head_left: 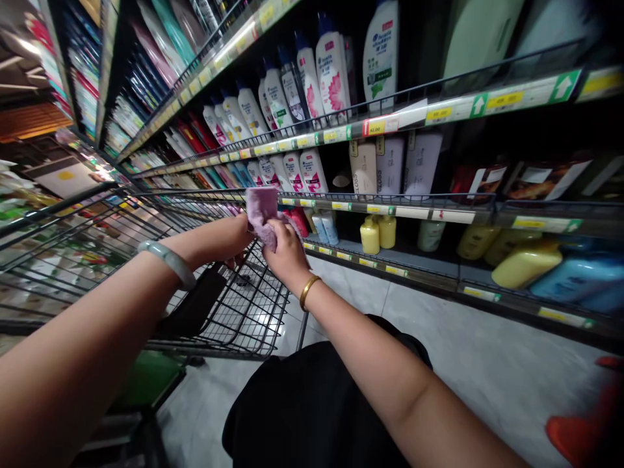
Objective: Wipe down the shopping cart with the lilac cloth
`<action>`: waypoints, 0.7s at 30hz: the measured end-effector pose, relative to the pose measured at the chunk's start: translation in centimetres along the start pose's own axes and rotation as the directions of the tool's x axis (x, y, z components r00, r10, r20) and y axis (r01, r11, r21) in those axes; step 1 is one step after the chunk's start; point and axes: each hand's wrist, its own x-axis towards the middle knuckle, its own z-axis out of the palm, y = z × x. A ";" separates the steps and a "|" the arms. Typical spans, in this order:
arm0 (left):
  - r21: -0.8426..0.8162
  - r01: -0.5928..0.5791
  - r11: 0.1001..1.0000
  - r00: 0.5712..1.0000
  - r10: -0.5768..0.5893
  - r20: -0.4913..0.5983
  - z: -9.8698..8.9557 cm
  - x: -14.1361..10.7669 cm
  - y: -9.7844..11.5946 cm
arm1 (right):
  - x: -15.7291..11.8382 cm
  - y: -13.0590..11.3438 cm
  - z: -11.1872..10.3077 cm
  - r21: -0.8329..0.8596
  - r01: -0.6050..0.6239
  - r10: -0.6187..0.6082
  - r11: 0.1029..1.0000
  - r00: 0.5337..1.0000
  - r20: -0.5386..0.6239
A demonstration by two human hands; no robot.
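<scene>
Both hands hold a small pink cloth (260, 207) above the rim of a black wire shopping cart (244, 312). My left hand (238, 242) grips its lower left part, mostly hidden behind the cloth and wrist; a pale green bangle sits on that forearm. My right hand (286, 250) pinches the cloth's lower right edge and wears a gold bangle. The cloth hangs in front of a shelf of white shampoo bottles (305, 172).
Store shelves run along the right and ahead, with white bottles (331, 71) on top, boxes (390, 162) in the middle, and yellow (377, 233) and blue bottles (580, 276) low down. The cart stands to the left. Grey tiled floor (487, 364) lies between. A red object (585, 429) is at bottom right.
</scene>
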 end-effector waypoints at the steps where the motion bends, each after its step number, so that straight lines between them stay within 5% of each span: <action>1: -0.006 -0.004 1.000 1.000 0.004 0.000 0.0 0.3 0.1 | 0.1 0.4 -0.1 -0.013 -0.013 0.013 1.000 1.000 0.002; 3: -0.022 -0.008 1.000 1.000 0.008 -0.003 -0.1 0.7 0.5 | 0.3 2.1 -0.4 -0.062 -0.190 0.191 0.980 0.981 0.015; 5: -0.041 -0.014 0.999 1.000 0.014 -0.008 -0.1 1.0 0.9 | 0.6 3.7 -0.8 -0.105 -0.408 0.413 0.907 0.910 0.032; 7: -0.065 -0.022 0.998 1.000 0.021 -0.007 -0.3 1.3 1.2 | 1.0 4.2 -0.9 -0.104 -0.479 0.485 0.871 0.874 0.035; 9: -0.086 -0.022 0.996 1.000 0.021 -0.003 -0.4 1.7 1.5 | 1.3 3.3 -1.0 -0.073 -0.422 0.424 0.904 0.905 0.018; 12: -0.098 -0.025 0.995 1.000 0.024 -0.010 -0.6 2.3 1.6 | 1.5 1.0 -1.1 -0.016 -0.142 0.141 0.990 0.989 -0.033; 15: -0.101 -0.041 0.994 0.999 0.037 -0.036 -0.6 2.5 1.9 | 1.4 0.9 -1.7 -0.062 0.081 -0.081 0.995 0.997 0.001; 21: -0.144 -0.032 0.989 0.998 0.024 -0.053 -0.8 2.6 2.7 | 1.5 2.9 -2.8 -0.248 -0.244 0.270 0.937 0.960 0.072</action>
